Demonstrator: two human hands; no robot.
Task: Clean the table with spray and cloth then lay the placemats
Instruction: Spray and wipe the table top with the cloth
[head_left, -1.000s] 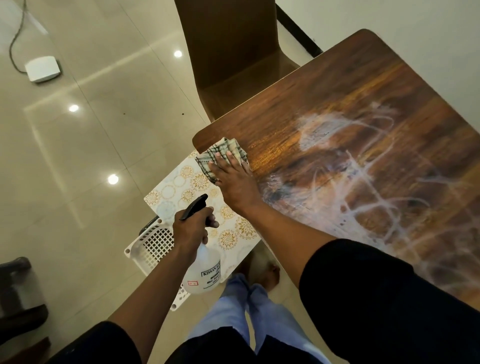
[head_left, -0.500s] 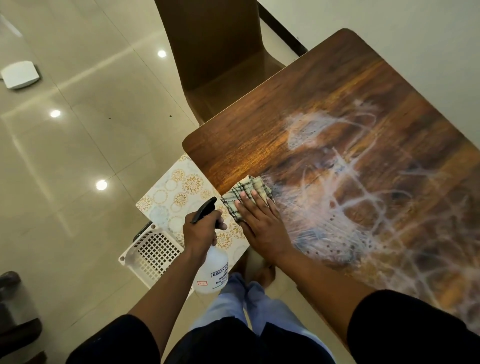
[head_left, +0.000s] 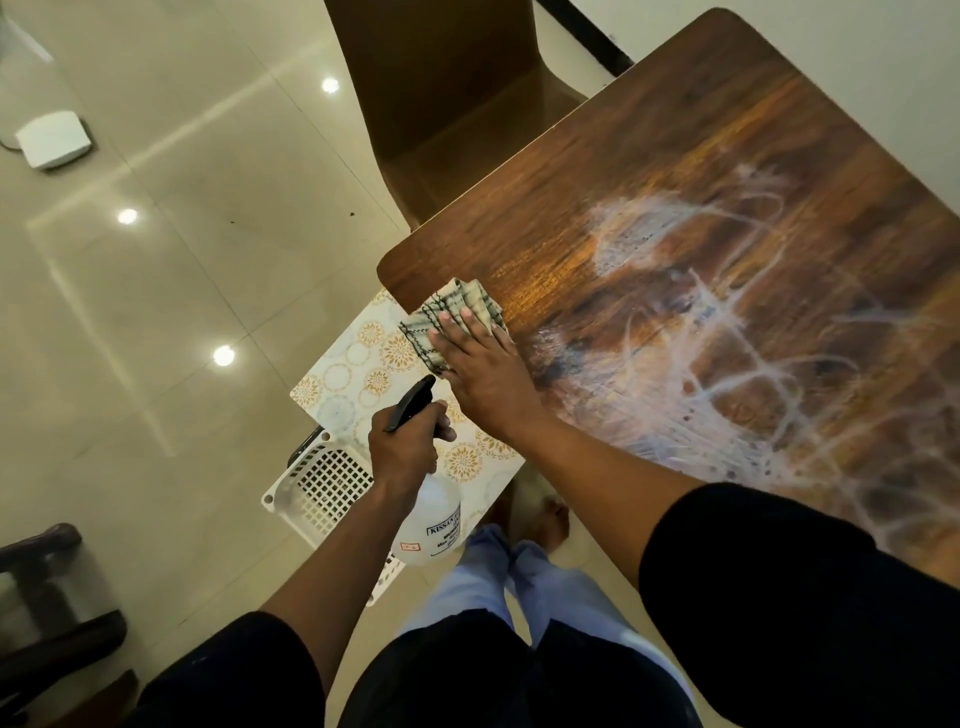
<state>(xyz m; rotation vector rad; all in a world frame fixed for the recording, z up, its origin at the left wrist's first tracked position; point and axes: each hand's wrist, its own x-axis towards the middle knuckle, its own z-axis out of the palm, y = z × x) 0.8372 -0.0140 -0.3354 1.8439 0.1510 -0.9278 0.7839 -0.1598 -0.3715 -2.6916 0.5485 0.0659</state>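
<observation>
My right hand (head_left: 480, 371) presses flat on a folded checked cloth (head_left: 457, 312) at the near left corner of the dark wooden table (head_left: 649, 171). White wet streaks (head_left: 727, 364) cover the tabletop to the right of the cloth. My left hand (head_left: 405, 447) grips a clear spray bottle (head_left: 431, 525) with a black trigger, held off the table's edge, below the cloth. A cream placemat (head_left: 358, 374) with gold circle patterns lies beneath, on a white lattice basket (head_left: 322, 483) on the floor.
A brown wooden chair (head_left: 441, 104) stands at the table's far left side. A white box (head_left: 54, 140) sits on the tiled floor at the far left. Dark furniture (head_left: 47, 582) is at the lower left. My legs and bare feet (head_left: 540, 519) are by the table.
My right hand slid the cloth back along the table's left edge and has now returned it toward the corner. The left hand keeps holding the spray bottle.
</observation>
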